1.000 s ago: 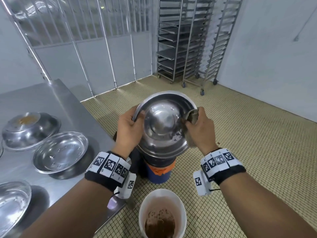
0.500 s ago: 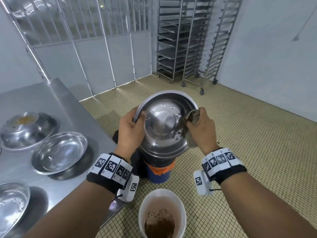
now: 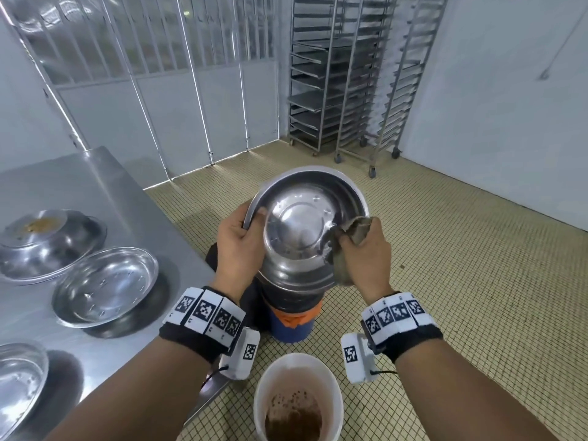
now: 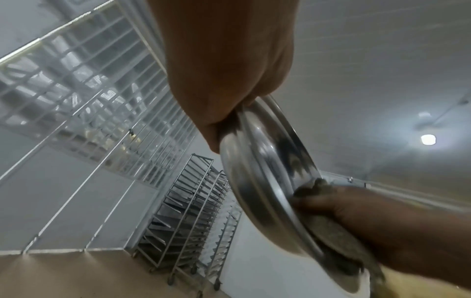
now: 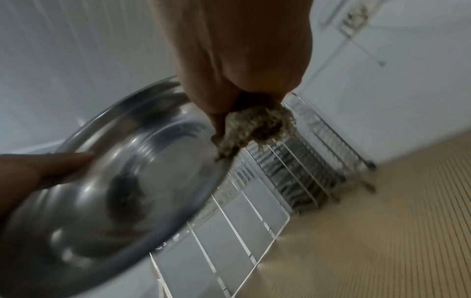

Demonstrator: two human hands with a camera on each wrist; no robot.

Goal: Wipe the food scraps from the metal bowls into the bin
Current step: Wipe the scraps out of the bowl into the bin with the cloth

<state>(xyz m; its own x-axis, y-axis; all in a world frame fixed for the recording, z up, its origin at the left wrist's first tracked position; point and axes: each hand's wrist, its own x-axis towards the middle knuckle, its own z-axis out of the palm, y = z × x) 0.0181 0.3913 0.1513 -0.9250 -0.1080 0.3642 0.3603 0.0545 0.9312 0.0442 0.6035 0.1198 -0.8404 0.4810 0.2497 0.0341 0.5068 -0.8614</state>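
A shiny metal bowl (image 3: 299, 224) is held tilted toward me above the dark bin with an orange liner (image 3: 294, 316). My left hand (image 3: 238, 246) grips the bowl's left rim, thumb inside. My right hand (image 3: 362, 253) clutches a bunched grey-brown cloth (image 3: 356, 230) against the bowl's right inner wall. In the left wrist view the bowl (image 4: 267, 181) shows edge-on with the cloth (image 4: 328, 231) pressed on it. The right wrist view has the cloth (image 5: 254, 127) at the bowl's (image 5: 122, 191) rim.
A steel table (image 3: 95, 192) at left carries several metal bowls: one with brown scraps (image 3: 47, 240), an oval one (image 3: 105, 284), another at the front edge (image 3: 19, 377). A white bucket (image 3: 299, 396) with brown residue stands on the tiled floor. Tray racks (image 3: 350, 74) stand behind.
The right hand with the cloth has shifted slightly down and outward along the bowl's right wall. The bowl stays tilted in the left hand over the bin.
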